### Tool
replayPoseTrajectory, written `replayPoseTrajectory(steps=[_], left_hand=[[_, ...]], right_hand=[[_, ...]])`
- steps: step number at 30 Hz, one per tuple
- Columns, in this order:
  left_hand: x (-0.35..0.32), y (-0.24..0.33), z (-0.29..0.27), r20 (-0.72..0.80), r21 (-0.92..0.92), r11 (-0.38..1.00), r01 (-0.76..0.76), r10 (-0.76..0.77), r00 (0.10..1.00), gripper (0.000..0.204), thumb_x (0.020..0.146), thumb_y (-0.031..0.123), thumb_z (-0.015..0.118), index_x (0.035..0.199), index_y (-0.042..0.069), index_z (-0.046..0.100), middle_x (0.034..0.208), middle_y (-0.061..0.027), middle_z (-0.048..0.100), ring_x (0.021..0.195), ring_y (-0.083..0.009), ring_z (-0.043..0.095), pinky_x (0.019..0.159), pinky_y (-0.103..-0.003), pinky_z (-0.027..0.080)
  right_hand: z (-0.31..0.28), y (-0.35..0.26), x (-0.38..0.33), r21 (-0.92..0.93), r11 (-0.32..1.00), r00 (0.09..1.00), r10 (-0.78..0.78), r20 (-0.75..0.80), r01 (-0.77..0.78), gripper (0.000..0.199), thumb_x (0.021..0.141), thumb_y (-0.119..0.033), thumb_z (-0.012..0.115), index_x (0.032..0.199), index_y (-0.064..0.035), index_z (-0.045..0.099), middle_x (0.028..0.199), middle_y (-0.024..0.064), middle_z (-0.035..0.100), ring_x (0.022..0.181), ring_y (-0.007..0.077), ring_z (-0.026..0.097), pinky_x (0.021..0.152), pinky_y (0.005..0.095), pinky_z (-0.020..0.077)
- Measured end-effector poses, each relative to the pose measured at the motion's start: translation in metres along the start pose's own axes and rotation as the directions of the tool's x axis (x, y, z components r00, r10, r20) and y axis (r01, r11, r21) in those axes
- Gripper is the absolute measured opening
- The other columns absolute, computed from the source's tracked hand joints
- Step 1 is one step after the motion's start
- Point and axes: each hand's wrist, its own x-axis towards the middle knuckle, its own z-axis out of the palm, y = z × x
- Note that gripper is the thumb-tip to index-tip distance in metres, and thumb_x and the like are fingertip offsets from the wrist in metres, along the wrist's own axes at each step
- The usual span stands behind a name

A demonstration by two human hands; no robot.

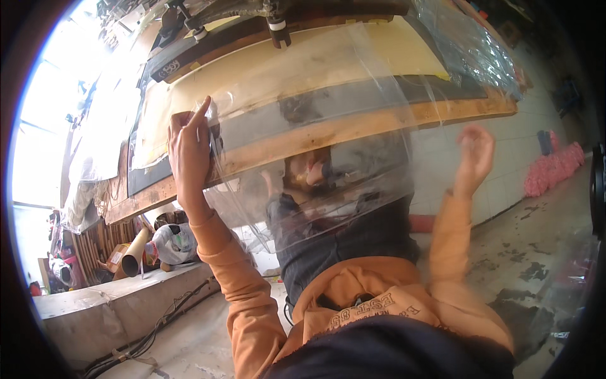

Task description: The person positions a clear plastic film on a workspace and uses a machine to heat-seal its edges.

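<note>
A clear plastic sheet hangs in front of me, from over the work table down past its near edge to my legs. My left hand is at the sheet's left edge, closed on it with one finger stretched out; the grip is partly hidden. To the right, my right hand is raised apart from the sheet, with its bent fingers smeared by motion. Beneath the sheet, a pale yellow board or paper lies on a dark mat on the table.
A dark bar with metal fittings spans the table's far side. More crumpled clear plastic lies at the far right. A pink bundle rests on the floor. At lower left are a cardboard tube, a plastic bag and black cables.
</note>
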Motion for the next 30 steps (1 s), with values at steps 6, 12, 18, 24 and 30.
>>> replayPoseTrajectory(steps=[6,12,18,24,30], left_hand=[[0.000,-0.006,0.001,-0.025,0.027,0.999,-0.034,0.035,0.999,0.033,0.090,0.013,0.054,0.121,0.020,0.063,0.097,-0.0133,0.056,0.090,-0.0280,0.057,0.086,-0.039,0.043],[0.001,-0.010,0.006,-0.033,0.004,1.000,-0.006,0.006,0.999,0.032,0.092,0.017,0.052,0.121,0.025,0.063,0.099,-0.0129,0.056,0.094,-0.0281,0.056,0.090,-0.039,0.042],[0.003,-0.010,0.004,-0.024,0.013,1.000,-0.008,0.008,1.000,0.032,0.092,0.018,0.051,0.122,0.024,0.062,0.100,-0.0125,0.056,0.095,-0.0281,0.056,0.090,-0.039,0.042],[0.002,-0.011,0.008,-0.027,-0.015,1.000,-0.022,0.022,0.999,0.033,0.092,0.017,0.051,0.122,0.024,0.062,0.100,-0.0127,0.056,0.094,-0.0284,0.056,0.089,-0.039,0.042],[0.001,-0.012,0.005,-0.056,-0.076,0.997,-0.028,0.023,0.998,0.032,0.090,0.017,0.055,0.121,0.019,0.062,0.096,-0.0114,0.057,0.090,-0.0279,0.057,0.085,-0.040,0.043]], right_hand=[[0.001,-0.017,-0.045,-0.005,0.998,0.925,-0.059,0.375,0.066,0.044,0.073,0.014,0.053,0.111,-0.0060,0.060,0.118,0.0132,0.049,0.084,0.0168,0.057,0.075,0.0282,0.0499],[-0.011,-0.035,-0.027,0.006,0.985,0.876,-0.159,0.455,0.175,0.022,0.074,0.007,0.062,0.090,-0.0057,0.067,0.113,0.0128,0.055,0.087,0.0182,0.058,0.078,0.0297,0.0487],[0.008,-0.053,-0.007,0.055,0.986,0.884,-0.166,0.438,0.158,0.007,0.083,-0.010,0.066,0.083,-0.0036,0.064,0.086,0.0066,0.065,0.081,0.0169,0.062,0.076,0.0290,0.0480],[0.029,-0.050,0.007,0.039,0.996,0.913,0.053,0.404,-0.075,0.014,0.085,-0.014,0.067,0.081,-0.0013,0.062,0.072,0.0033,0.064,0.067,0.0096,0.061,0.065,0.0223,0.0455],[0.037,-0.050,0.008,0.030,0.989,0.904,0.117,0.411,-0.142,0.015,0.085,-0.013,0.067,0.080,-0.0001,0.062,0.068,0.0022,0.062,0.060,0.0089,0.059,0.060,0.0213,0.0443]])
